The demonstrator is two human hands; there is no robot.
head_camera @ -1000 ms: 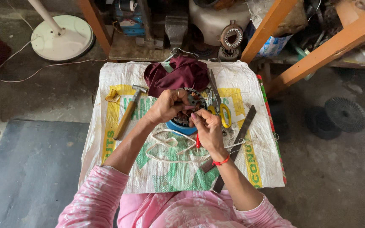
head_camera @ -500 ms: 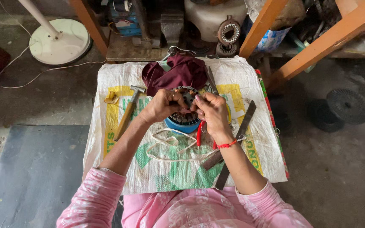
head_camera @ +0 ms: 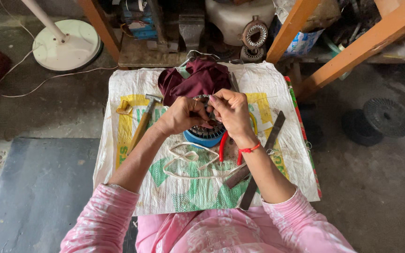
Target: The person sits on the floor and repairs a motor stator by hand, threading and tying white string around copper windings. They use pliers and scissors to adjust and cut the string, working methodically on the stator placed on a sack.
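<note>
Both my hands meet over a round blue motor stator [head_camera: 206, 136] that sits on a white woven sack [head_camera: 277, 187] spread on the floor. My left hand [head_camera: 180, 115] pinches at the stator's top rim with fingers closed. My right hand [head_camera: 231, 112] does the same from the right; a red thread circles its wrist. What lies between the fingertips is too small to tell. A maroon cloth [head_camera: 195, 79] is bunched just beyond the hands. Red-handled pliers [head_camera: 223, 146] lie under my right wrist.
A hammer with a wooden handle [head_camera: 141, 123] lies left of the stator, white cord [head_camera: 188, 161] loops in front, and two flat metal bars [head_camera: 262, 159] lie to the right. A fan base [head_camera: 67, 44], orange wooden legs [head_camera: 357, 47] and black discs [head_camera: 386, 117] surround the sack.
My right hand has moved up from the pliers to the stator's top rim, joining my left hand there. The view has shifted slightly.
</note>
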